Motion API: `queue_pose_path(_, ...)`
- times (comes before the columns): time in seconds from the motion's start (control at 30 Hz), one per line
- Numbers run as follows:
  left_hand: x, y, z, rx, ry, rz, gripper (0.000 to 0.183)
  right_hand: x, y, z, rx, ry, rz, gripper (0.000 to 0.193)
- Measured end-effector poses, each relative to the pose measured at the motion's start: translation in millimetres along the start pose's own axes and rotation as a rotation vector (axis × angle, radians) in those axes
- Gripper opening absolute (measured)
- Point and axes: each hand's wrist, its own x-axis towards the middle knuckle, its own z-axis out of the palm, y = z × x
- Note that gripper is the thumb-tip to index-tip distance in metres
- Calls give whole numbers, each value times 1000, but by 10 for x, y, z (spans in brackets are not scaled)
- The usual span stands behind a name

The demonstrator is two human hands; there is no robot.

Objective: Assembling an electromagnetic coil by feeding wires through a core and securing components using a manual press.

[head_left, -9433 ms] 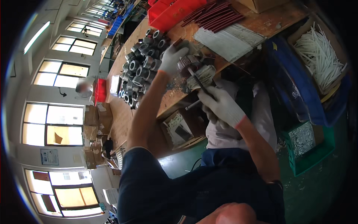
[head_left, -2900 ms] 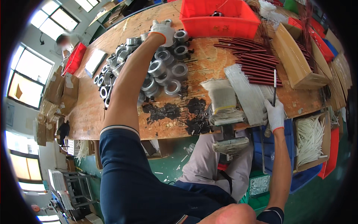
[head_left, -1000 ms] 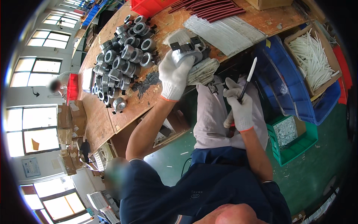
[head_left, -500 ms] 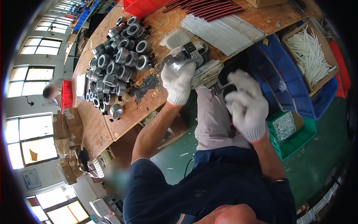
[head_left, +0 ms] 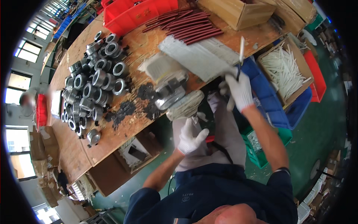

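Observation:
My left hand [head_left: 191, 139], in a white knit glove, hovers over my lap, fingers and thumb apart with nothing in them. Just beyond it a cloth-wrapped pad [head_left: 186, 105] juts from the table edge. Against that pad rests a silver metal ring fitting [head_left: 170, 93] with a black tab. My right hand [head_left: 240, 91], gloved too, is raised by the blue bin; its fingers are partly blurred. From its grip a slim stick-like tool [head_left: 241, 50] points away from me, dark near the hand and white at the end. Its exact kind is unclear.
Many silver ring fittings [head_left: 99, 78] are heaped on the wooden table's left. Behind lie dark red rods [head_left: 194, 28], white strips [head_left: 201, 56] and a red bin [head_left: 138, 15]. On the right, a carton of white sticks [head_left: 285, 71] sits in a blue bin [head_left: 266, 108]; a green crate [head_left: 263, 158] stands below.
My left hand has let go of the ring fitting and drawn back toward my lap. My right hand has moved up and away from the pad, with the slim tool now pointing outward.

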Motion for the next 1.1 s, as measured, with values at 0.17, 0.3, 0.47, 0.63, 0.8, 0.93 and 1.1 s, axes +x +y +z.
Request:
queue_pose_path(0.17, 150, -159, 323, -154, 134, -216, 27, 1813, -215, -452, -765, 56, -552, 53)
queue_pose_path(0.3, 193, 82, 17, 289, 22, -293, 21, 2080, -369, -457, -814, -84, -501, 55)
queue_pose_path(0.47, 77, 184, -175, 279, 100, -133, 25, 1330, -129, -882, -1106, 3, -563, 45)
queue_pose_path(0.63, -163, 368, -250, 458, 427, 247, 32, 129, 88, -900, -131, -59, -65, 23)
queue_pose_path(0.8, -316, 956, -73, 232, 241, 349, 19, -857, 311, -674, 672, 240, -309, 14)
queue_pose_path(0.93, 134, 1126, 379, 180, 27, 193, 32, -1608, 376, -622, 183, 143, -394, 14)
queue_pose_path(1.1, 457, 1304, 957, -770, -410, -366, 50, -2347, 820, -841, -326, -9, -480, 7)
